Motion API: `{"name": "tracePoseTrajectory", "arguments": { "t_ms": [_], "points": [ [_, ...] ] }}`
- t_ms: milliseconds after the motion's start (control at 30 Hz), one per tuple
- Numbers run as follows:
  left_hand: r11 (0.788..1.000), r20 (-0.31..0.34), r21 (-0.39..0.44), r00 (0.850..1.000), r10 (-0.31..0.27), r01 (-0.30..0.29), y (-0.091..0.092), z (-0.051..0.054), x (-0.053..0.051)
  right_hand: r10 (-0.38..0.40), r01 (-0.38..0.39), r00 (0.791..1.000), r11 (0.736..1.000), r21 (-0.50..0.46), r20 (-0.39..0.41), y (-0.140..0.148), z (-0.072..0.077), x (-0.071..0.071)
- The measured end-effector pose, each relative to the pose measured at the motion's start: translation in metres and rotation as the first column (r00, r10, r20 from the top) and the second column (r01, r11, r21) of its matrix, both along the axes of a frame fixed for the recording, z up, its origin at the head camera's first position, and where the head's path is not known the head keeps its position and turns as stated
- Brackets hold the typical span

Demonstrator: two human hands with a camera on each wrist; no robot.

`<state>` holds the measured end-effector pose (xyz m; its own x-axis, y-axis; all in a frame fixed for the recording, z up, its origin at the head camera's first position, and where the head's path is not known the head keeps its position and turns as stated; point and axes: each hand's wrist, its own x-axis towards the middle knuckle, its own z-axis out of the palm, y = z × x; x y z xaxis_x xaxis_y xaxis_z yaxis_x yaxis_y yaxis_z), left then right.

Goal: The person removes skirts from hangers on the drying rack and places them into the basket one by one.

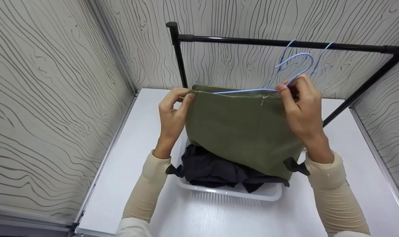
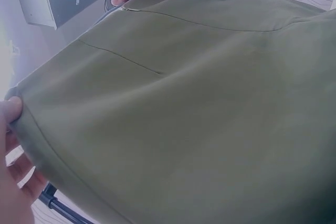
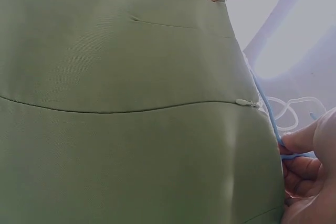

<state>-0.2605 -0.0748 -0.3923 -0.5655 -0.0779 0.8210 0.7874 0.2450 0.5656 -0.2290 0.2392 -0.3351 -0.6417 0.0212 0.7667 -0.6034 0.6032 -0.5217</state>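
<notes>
An olive-green skirt (image 1: pixel 232 125) with a short zipper pull at its waistband hangs between my hands. My left hand (image 1: pixel 174 110) pinches the left corner of the waistband between thumb and fingers. A light blue hanger (image 1: pixel 242 91) lies partly inside the waist opening, its hook (image 1: pixel 309 59) standing above; the rest is hidden by the cloth. With my right hand (image 1: pixel 303 105) I grip the hanger near the base of its hook, beside the waistband's right end. In the right wrist view the thumb and fingers close round the blue hanger (image 3: pixel 270 114) at the skirt's edge.
Behind the skirt runs a black rack rail (image 1: pixel 232 40) with two blue hangers (image 1: pixel 323 54) on it. Below, dark clothes (image 1: pixel 212 168) lie in a white basket (image 1: pixel 226 192) on a white table (image 1: pixel 120 158). Wood-patterned panels (image 1: pixel 48 98) enclose the sides and back.
</notes>
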Motion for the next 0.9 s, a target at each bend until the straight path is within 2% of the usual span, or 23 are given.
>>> {"name": "tracePoseTrajectory", "arguments": {
  "t_ms": [300, 600, 900],
  "points": [
    [0.999, 0.013, 0.032, 1.000, -0.011, 0.010, -0.0011, 0.0003, 0.0007, 0.013, -0.013, 1.000, 1.000, -0.011, 0.004, 0.0064, -0.0051, -0.0036],
    [0.999, 0.018, 0.047, 1.000, 0.004, -0.005, -0.0025, -0.0026, 0.0006, -0.005, 0.005, 0.999, 1.000, -0.008, 0.034, 0.0067, -0.0042, 0.0003],
    [0.998, 0.032, 0.063, 0.999, -0.004, 0.002, -0.0061, -0.0061, -0.0001, 0.001, -0.001, 0.999, 1.000, -0.011, 0.036, 0.0089, -0.0052, 0.0019]
  ]
}}
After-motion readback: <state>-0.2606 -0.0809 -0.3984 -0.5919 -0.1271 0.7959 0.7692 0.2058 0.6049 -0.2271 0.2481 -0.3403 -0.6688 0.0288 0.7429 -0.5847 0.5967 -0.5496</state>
